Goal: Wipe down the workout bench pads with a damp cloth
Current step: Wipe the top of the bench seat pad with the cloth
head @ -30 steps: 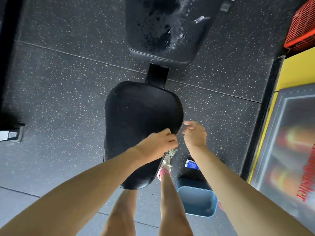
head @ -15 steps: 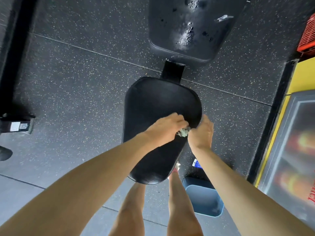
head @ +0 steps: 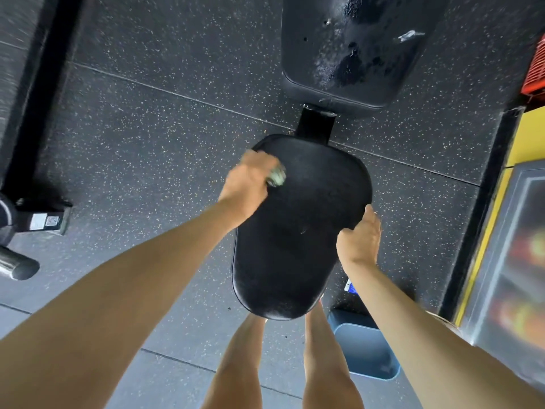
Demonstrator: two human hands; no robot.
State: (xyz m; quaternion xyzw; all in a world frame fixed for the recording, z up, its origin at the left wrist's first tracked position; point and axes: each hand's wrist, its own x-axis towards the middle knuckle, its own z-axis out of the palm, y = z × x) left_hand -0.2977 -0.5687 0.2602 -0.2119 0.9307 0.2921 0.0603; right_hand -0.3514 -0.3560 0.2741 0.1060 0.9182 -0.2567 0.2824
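Head view, looking straight down: your left hand (head: 246, 181) sits at the upper left corner of the black seat pad (head: 298, 237), in the middle of the frame. Its fingers (head: 259, 160) are curled round a bunched, pale greenish cloth (head: 276, 176). The cloth pokes out on the hand's right side and touches the pad. This hand is motion-blurred, so you cannot make out the single fingers.

Your right hand (head: 358, 239) lies on the pad's right rim, right of centre. Its fingers (head: 370, 215) are fairly straight and pressed together along the edge, with the thumb on the top surface. It holds nothing else.

The seat pad narrows toward you and ends just above your bare legs at the bottom of the frame. A black metal bracket (head: 317, 124) joins it to the back pad (head: 354, 54) of the bench at the top. That pad shows pale wet-looking smears and dark patches.

A blue bin (head: 365, 352) stands on the speckled rubber floor (head: 147, 128), lower right, just beside your right leg. A red crate (head: 535, 69) shows at the upper right edge, and a steel bar end (head: 17, 267) at the left edge.
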